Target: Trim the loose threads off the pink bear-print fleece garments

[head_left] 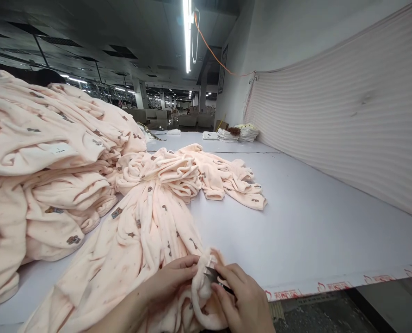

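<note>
A pale pink fleece garment (146, 231) with small brown motifs lies along the white table (313, 222) toward me. My left hand (171, 277) pinches its near edge, fingers closed on the cloth. My right hand (243, 300) is closed on a small dark metal snipping tool (214, 276) whose tip touches the gathered cuff (202, 286) between both hands.
A tall heap of the same pink garments (42, 162) fills the left. More garments (219, 178) sprawl mid-table. A striped fabric panel (347, 120) lines the right side. Stacks of white pieces (238, 133) sit far back. The table's near edge (330, 283) carries red print.
</note>
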Demonstrator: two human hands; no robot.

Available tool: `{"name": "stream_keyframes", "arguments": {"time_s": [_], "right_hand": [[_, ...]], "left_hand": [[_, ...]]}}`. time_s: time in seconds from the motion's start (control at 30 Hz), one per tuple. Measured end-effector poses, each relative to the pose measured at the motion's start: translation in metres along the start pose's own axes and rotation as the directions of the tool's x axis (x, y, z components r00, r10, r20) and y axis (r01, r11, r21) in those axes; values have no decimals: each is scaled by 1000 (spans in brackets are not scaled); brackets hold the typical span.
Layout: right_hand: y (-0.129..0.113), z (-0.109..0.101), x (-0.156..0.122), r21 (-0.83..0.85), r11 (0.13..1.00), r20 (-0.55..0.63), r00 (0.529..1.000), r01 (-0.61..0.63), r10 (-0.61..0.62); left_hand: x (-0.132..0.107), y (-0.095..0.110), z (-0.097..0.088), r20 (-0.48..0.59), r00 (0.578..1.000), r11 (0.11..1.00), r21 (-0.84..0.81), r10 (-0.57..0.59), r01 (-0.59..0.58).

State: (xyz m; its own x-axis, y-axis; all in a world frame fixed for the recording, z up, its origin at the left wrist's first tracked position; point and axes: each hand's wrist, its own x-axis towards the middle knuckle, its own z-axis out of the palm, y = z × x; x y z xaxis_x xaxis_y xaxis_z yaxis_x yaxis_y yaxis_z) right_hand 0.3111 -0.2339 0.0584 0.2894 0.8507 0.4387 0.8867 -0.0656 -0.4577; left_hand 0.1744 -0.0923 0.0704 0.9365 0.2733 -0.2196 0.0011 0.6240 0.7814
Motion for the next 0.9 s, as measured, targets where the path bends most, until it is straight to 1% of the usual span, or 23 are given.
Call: {"name": "stream_keyframes", "arguments": {"time_s": [0.07,0.13,0.2,0.23,0.3,0.37,0.43,0.5,0.57,0.6,0.67,0.73,0.8,0.83,0.87,0.9], "right_hand": [[0,1,-1,-10,1000,3,1000,-12,12],[-2,0,-2,29,996,15,996,-85,84],[-5,0,0,154,973,22,985,-172,171],[-6,0,1,225,954,24,980,-197,196],[-9,4,6,319,928,30,981,-193,193],[-9,10,11,354,918,52,984,-178,171],[-6,16,14,361,910,59,979,-203,195],[-3,20,12,372,894,42,966,-252,255],[-3,23,5,397,870,51,953,-293,298],[-5,24,0,416,857,76,951,-305,301],[-10,31,-10,432,846,152,950,-312,273],[-17,40,-17,393,880,206,958,-267,199],[-21,50,-21,314,927,221,965,-205,138],[-22,53,-22,281,942,218,968,-185,125],[-21,56,-22,263,949,212,970,-176,121],[-21,56,-23,256,951,212,970,-174,120]], "left_hand": [[-1,0,-1,17,1000,1000,10,5,-5],[-1,0,-2,25,1000,1000,21,7,-7],[-1,0,-2,29,1000,999,41,10,-11],[-1,0,-2,35,999,999,52,7,-9],[0,1,-2,58,998,997,76,6,-10],[-2,2,-4,75,997,993,117,13,-22],[-8,5,-10,44,999,972,233,28,-37],[-17,7,-18,-54,996,902,429,78,-47],[-28,7,-27,-158,972,812,582,175,-52],[-33,6,-30,-192,956,776,628,223,-54],[-43,2,-35,-227,930,725,687,289,-58],[-52,-4,-37,-225,907,666,742,357,-77],[-62,-12,-37,-194,870,573,811,453,-117],[-66,-18,-37,-169,849,506,853,500,-128],[-71,-24,-37,-135,831,415,901,540,-124],[-74,-30,-36,-92,817,303,947,569,-105]]}}
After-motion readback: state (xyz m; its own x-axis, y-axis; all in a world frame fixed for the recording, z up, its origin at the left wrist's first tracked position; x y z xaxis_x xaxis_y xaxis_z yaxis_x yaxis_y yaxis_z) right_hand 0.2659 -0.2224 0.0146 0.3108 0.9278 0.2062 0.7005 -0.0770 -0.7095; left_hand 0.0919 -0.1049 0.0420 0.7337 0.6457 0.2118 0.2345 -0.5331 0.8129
